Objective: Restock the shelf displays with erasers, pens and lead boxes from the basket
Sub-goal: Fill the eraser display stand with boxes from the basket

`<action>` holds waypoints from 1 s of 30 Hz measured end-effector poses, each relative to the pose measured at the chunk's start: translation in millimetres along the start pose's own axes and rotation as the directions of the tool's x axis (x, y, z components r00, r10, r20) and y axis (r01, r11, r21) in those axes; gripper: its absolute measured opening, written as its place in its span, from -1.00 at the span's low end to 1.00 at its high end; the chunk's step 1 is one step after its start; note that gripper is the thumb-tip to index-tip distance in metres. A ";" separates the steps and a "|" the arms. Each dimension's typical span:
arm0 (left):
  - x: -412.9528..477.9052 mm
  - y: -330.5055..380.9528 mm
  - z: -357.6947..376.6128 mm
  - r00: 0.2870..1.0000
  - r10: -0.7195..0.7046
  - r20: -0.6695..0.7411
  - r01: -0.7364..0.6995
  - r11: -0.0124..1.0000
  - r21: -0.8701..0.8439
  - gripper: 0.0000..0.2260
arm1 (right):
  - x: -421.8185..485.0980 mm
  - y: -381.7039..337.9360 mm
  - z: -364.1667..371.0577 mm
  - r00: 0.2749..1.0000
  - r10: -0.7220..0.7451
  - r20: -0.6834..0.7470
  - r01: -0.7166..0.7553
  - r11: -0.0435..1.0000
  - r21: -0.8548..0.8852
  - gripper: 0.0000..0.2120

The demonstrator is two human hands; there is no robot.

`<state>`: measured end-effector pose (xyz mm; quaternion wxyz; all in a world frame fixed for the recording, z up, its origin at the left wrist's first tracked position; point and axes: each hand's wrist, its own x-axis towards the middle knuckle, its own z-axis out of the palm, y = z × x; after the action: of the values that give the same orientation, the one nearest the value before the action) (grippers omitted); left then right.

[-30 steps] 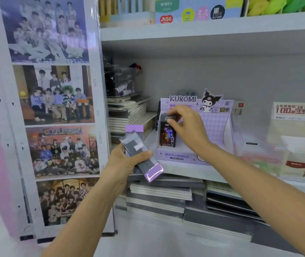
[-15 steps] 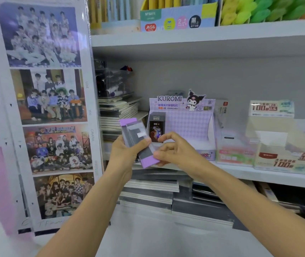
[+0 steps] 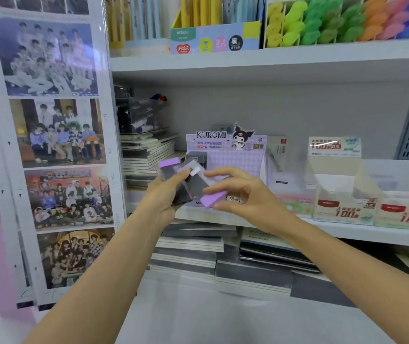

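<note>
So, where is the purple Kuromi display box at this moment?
In the head view, the Kuromi display box stands on the middle shelf, centre, between a notebook stack, left, and clear lead displays, right.

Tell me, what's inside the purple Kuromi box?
One dark lead box stands at its left side. The rest of the Kuromi box looks bare, but the left hand, right hand and held packs cover its lower front.

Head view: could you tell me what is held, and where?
Left hand grips the lead boxes round their middle; right hand pinches one box's lower purple end.
</note>
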<state>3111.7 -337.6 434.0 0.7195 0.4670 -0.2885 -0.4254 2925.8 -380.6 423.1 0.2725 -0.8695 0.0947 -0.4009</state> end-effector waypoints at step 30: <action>51.8 -39.0 -29.6 0.914 0.234 0.332 -0.349 0.871 0.345 -0.85 | 120.4 95.0 -32.0 0.966 0.181 -0.186 -0.257 0.774 -0.579 -0.85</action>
<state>3146.9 -378.5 387.4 0.6179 0.4890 -0.5350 -0.3048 2986.5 -518.6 465.6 0.0226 -0.8681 0.3331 -0.3673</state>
